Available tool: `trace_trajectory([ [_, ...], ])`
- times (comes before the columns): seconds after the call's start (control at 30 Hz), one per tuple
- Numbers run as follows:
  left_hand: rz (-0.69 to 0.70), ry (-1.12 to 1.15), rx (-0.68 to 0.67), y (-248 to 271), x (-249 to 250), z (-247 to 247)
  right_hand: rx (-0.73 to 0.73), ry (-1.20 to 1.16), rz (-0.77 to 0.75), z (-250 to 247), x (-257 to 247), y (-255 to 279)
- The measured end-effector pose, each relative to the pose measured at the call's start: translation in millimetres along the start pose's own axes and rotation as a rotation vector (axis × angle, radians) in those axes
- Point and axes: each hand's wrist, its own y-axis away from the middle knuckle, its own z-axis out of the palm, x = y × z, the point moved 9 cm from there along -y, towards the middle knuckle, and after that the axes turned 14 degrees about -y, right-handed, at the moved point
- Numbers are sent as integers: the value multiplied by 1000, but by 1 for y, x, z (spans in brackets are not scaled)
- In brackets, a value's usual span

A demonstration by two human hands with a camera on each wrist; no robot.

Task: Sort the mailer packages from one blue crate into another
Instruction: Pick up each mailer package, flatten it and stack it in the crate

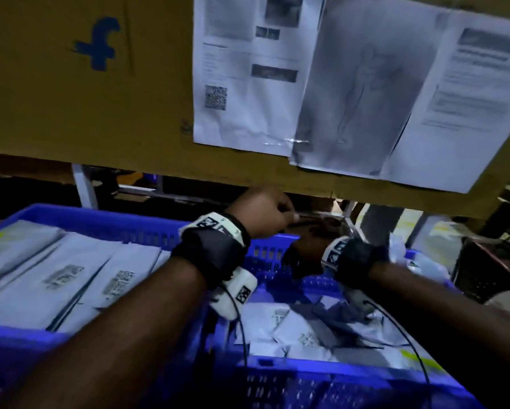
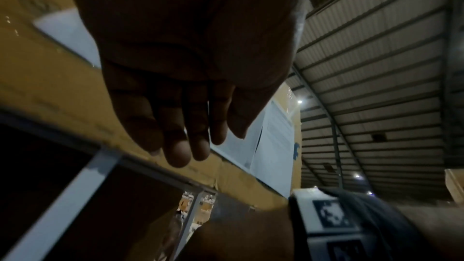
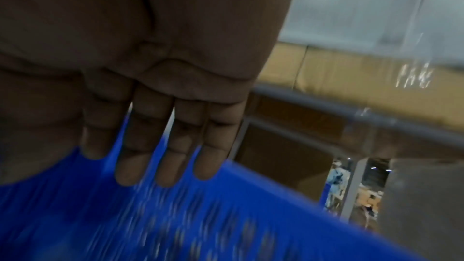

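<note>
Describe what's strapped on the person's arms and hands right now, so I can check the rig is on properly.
Both forearms are bare, no sleeves or gloves. Each wrist wears a black band carrying white blocks printed with black-and-white square markers. A white camera unit hangs under the left wrist, with a thin black cable trailing from it. The right wrist band has the same markers and its own black cable.

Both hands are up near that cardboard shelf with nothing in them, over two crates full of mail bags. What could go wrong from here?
The left hand and right hand sit close under the cardboard edge, so knuckles could knock it or tear the taped papers. The wrist cables dangle into the right crate and might snag its loose mailers. The left crate has a neat row of mailers that a forearm could disturb.
</note>
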Motion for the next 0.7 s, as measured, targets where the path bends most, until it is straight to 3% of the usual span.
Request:
trace_trajectory([
  [0.17,-16,60,-21,-26,18,66,-196,-44,-159,78,11,-13],
  [0.27,-55,93,-10,-31,13,98,-356,-58,-129,133,30,-19],
  [0.43,-172,214,-42,-33,-20,155,-313,13,-167,162,45,-43],
  [0.57,-232,289,-21,-25,-42,176,-297,-313,-121,133,57,-41],
  [0.7,-273,628,-31,-23,-48,180,54,-642,-139,51,94,-37],
])
